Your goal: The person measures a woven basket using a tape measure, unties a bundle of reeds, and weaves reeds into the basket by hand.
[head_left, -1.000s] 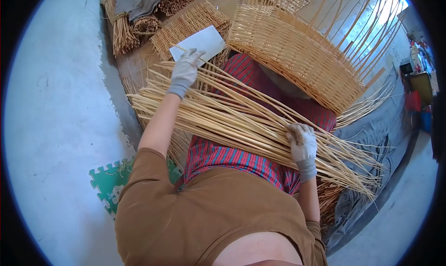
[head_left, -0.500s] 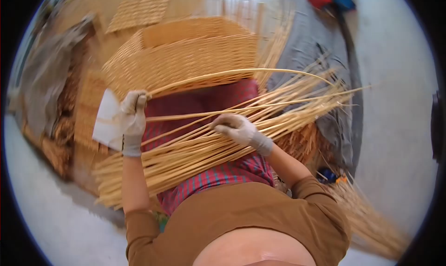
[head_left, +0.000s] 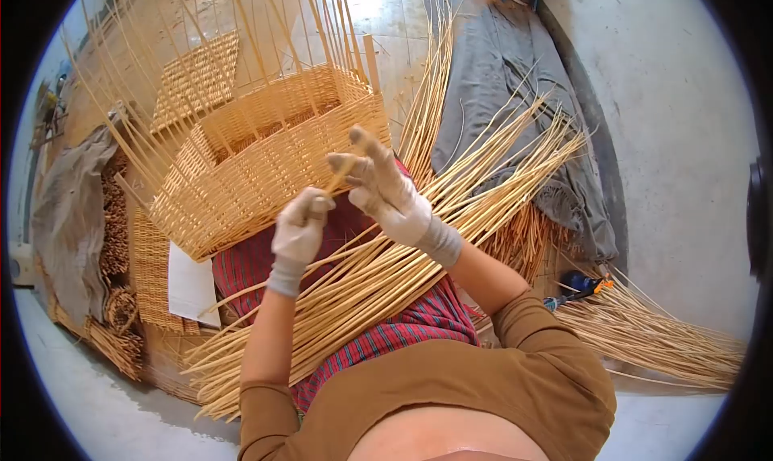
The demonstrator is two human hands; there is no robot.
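Observation:
My left hand [head_left: 299,229], in a pale work glove with a grey cuff, is closed on a thin wicker rod [head_left: 336,179]. The rod slants up from its fingertips toward my right hand [head_left: 396,202], also gloved, whose fingers are spread beside it. Whether those fingers touch the rod I cannot tell. Just beyond both hands stands a woven wicker basket [head_left: 266,171], with tall upright stakes [head_left: 241,26] rising from its rim. Across my lap lies a bundle of long peeled rods [head_left: 346,296], over a red and blue checked cloth [head_left: 411,320].
A woven panel [head_left: 196,81] lies behind the basket. Grey cloth [head_left: 515,82] spreads to the right. More rods [head_left: 652,332] lie at lower right, near pruning shears [head_left: 592,286]. A white sheet [head_left: 189,280] and bundled sticks [head_left: 117,235] are at left.
My right hand has risen from the bundle toward my left hand, its fingers spreading. My left hand has shifted right and slightly down in view. The view now takes in the basket's upright stakes.

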